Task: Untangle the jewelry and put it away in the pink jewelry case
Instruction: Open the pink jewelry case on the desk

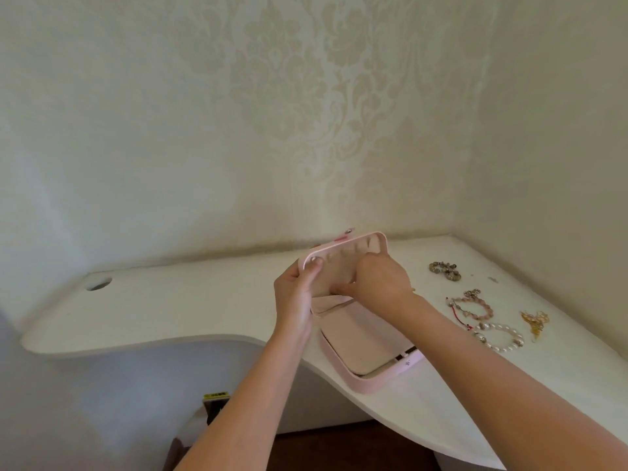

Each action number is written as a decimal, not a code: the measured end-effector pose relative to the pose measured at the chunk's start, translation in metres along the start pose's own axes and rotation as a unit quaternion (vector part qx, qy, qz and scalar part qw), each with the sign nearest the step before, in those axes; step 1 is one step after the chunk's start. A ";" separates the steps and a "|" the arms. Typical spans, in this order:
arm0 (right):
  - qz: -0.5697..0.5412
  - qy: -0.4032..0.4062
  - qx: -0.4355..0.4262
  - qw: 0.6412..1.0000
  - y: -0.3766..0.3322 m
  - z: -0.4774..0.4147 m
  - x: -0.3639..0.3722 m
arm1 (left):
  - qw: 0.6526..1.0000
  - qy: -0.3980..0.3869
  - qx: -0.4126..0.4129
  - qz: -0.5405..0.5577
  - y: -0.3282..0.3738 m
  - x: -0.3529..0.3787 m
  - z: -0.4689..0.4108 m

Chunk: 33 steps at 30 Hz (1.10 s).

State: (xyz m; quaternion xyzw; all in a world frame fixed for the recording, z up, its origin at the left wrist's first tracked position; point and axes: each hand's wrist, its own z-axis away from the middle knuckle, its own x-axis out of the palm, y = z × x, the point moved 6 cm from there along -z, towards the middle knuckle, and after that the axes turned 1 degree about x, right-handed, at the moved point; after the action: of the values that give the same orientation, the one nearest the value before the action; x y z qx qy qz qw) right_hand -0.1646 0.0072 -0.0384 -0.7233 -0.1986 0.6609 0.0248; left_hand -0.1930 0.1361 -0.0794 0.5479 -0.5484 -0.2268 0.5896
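Note:
The pink jewelry case lies open near the front edge of the white desk, its lid raised toward the wall. My left hand grips the lid's left edge with the thumb on the rim. My right hand has its fingers curled inside the lid; what they touch is hidden. To the right lie the jewelry pieces: a grey bead bracelet, a pink bead bracelet with a red cord, a pearl bracelet and a tangled gold chain.
The patterned wall stands right behind the desk and bends round at the right corner. A cable hole is at the desk's far left. The desk's front edge curves inward below the case. A yellow-labelled object sits under the desk.

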 end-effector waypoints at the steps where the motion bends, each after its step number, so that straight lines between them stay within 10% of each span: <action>1: 0.003 -0.006 0.013 1.000 0.002 -0.001 -0.001 | 1.000 -0.003 0.011 -0.007 0.003 0.003 0.001; 14: -0.143 0.004 0.035 0.989 0.003 -0.013 -0.022 | 0.996 0.032 0.081 0.007 0.027 0.013 0.006; 33: 0.066 -0.027 0.066 0.995 -0.011 -0.036 0.006 | 0.990 0.073 0.112 -0.036 0.027 0.001 0.012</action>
State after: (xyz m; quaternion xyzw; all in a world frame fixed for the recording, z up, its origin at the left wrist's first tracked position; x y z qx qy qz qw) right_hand -0.1323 0.0275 -0.0360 -0.7134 -0.1067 0.6922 0.0237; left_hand -0.2128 0.1385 -0.0577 0.6448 -0.5057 -0.1445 0.5547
